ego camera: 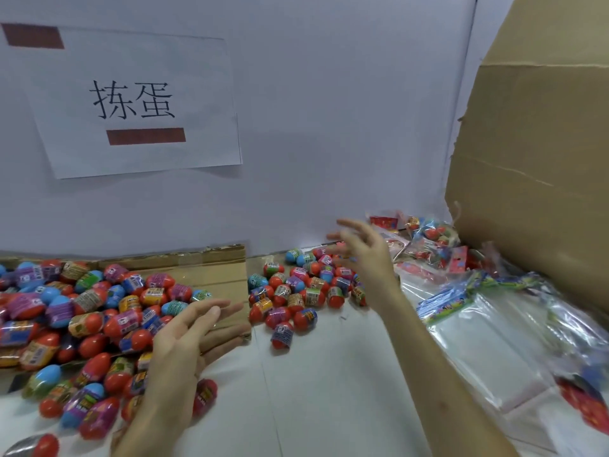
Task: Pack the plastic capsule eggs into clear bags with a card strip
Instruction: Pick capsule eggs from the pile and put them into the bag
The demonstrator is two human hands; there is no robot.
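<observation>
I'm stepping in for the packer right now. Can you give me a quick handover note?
Left hand: open, empty, over the big egg pile on flattened cardboard.
Right hand: open, empty, above the smaller egg cluster.
Empty clear bags and card strips lie to the right.
Done: some filled bags by the cardboard box.
Left: many loose eggs to bag.

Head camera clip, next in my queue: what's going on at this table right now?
A person is packing toy eggs at a white table. Both hands are open and empty: the left hand hovers beside the big heap of eggs on a flattened cardboard sheet, while the right hand reaches over a smaller pile of eggs. A stack of clear bags lies to the right, with filled bags behind it near a cardboard box. Nothing is being held.
</observation>
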